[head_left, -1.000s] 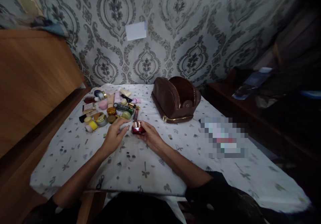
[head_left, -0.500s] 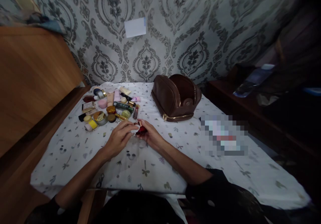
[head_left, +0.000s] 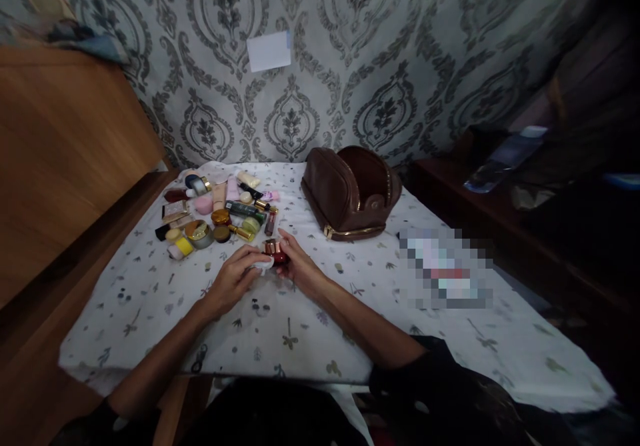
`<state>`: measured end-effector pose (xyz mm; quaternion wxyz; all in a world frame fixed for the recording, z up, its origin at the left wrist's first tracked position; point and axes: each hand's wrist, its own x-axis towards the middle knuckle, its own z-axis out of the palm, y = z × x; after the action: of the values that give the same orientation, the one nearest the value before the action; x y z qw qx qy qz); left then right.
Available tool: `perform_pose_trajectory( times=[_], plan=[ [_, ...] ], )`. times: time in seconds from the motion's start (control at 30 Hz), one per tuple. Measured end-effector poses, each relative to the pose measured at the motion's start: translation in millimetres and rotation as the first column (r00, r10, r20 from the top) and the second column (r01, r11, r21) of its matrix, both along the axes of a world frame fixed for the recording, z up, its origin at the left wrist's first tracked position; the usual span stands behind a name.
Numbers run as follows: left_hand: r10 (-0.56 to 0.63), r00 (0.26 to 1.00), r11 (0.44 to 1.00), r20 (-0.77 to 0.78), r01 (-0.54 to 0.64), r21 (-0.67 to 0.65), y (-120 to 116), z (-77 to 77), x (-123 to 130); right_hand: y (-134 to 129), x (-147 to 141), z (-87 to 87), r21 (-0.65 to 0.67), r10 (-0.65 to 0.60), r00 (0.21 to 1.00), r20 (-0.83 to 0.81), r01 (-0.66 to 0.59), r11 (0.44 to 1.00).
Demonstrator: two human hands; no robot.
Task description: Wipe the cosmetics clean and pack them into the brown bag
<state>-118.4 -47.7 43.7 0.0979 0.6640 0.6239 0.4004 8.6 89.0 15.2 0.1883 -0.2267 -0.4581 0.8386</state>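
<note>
Between my hands, low over the cloth, is a small dark red cosmetic jar [head_left: 278, 257] with a rose-gold lid [head_left: 272, 246]. My right hand [head_left: 300, 266] grips the jar from the right, thumb raised along its side. My left hand [head_left: 235, 276] pinches a white tissue [head_left: 264, 265] and holds it against the jar's left side. The fingertips behind the jar are partly hidden. Just beyond my hands lie several cosmetics, among them a gold tube [head_left: 241, 233], a dark green bottle [head_left: 245, 211] and a silver jar with a gold lid [head_left: 199, 233].
A brown toiletry bag [head_left: 345, 196] stands unzipped behind my right hand. A blurred-out flat item [head_left: 445, 269] lies to the right on the patterned tablecloth [head_left: 300, 346]. A wooden cabinet [head_left: 70, 146] rises at the left, and a plastic bottle [head_left: 505, 159] lies on the dark furniture at right.
The jar has turned in my right hand, so its rose-gold lid shows more and faces up. My left hand with the tissue has shifted slightly down along the jar.
</note>
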Motion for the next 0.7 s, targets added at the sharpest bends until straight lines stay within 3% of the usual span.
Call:
perform_pose_trajectory(
  times=[0.13, 0.27, 0.33, 0.47, 0.53, 0.6, 0.7],
  plan=[
    [-0.008, 0.997, 0.999, 0.077, 0.011, -0.034, -3.6, 1.7, 1.6, -1.1, 2.1, 1.3, 0.162, 0.063, 0.996, 0.066, -0.073, 0.984],
    [0.005, 0.988, 0.999, 0.157, 0.003, -0.050, -6.0, 1.0, -1.2, -0.4, 6.5, 4.5, 0.387, 0.046, 0.987, 0.154, -0.103, 0.916],
    [0.019, 0.980, 0.998, 0.199, -0.008, -0.055, -6.4, -1.7, -4.9, 2.3, 8.8, 7.4, 0.529, 0.022, 0.982, 0.189, -0.121, 0.840],
    [0.092, 0.949, 0.994, 0.300, -0.070, -0.085, -4.5, -9.0, -11.4, 11.8, 12.0, 14.1, 0.808, -0.088, 0.981, 0.175, -0.092, 0.582],
    [0.126, 0.930, 0.991, 0.345, -0.100, -0.093, -1.8, -11.5, -12.9, 16.6, 12.1, 15.2, 0.846, -0.112, 0.977, 0.183, -0.099, 0.525],
    [0.139, 0.921, 0.990, 0.364, -0.120, -0.074, 1.8, -12.2, -13.7, 20.1, 11.2, 13.7, 0.811, -0.095, 0.975, 0.199, -0.109, 0.575],
    [0.150, 0.916, 0.989, 0.372, -0.146, -0.039, 7.9, -9.6, -15.0, 21.5, 9.0, 8.6, 0.668, 0.017, 0.979, 0.202, -0.151, 0.729]
  ],
)
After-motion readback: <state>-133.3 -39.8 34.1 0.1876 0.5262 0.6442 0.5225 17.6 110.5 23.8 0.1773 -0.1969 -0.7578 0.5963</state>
